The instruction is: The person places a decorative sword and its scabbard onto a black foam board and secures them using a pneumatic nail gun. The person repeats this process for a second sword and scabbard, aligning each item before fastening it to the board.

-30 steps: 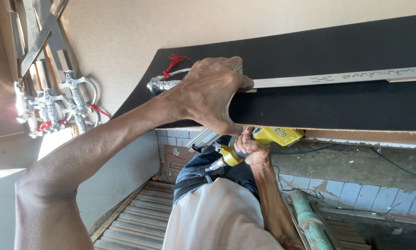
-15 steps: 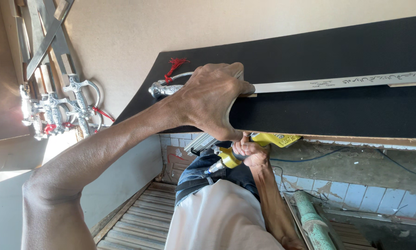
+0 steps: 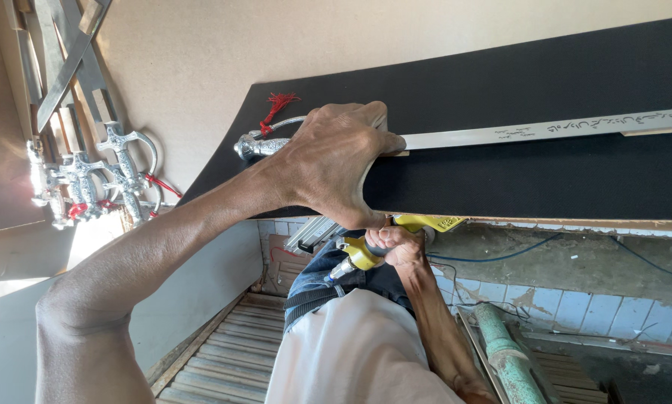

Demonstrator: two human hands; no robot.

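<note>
A pale beige wall (image 3: pixel 291 45) fills the background, with a long black felt-covered board (image 3: pixel 545 179) set against it and a cluster of silver sword hilts (image 3: pixel 96 176) and blades hanging off to one side. On the black board lies a sword (image 3: pixel 545 129): its blade is a narrow, bright strip of steel with fine engraved markings running along it, and its silver hilt carries a red tassel (image 3: pixel 277 108) at the end. The left hand (image 3: pixel 336 161) lies spread over the sword where blade meets hilt, palm down, fingers curled over the far edge of the blade and thumb hooked under the board's lower edge, pressing the sword to the felt. Just below the board's edge, the right hand (image 3: pixel 397 245) is closed tight around a yellow power tool (image 3: pixel 384 243), its nose tucked up under the board. Lower down are a white shirt, a blue cable (image 3: pixel 500 258) along a rough grey ledge, and a green pipe (image 3: pixel 508 355).
</note>
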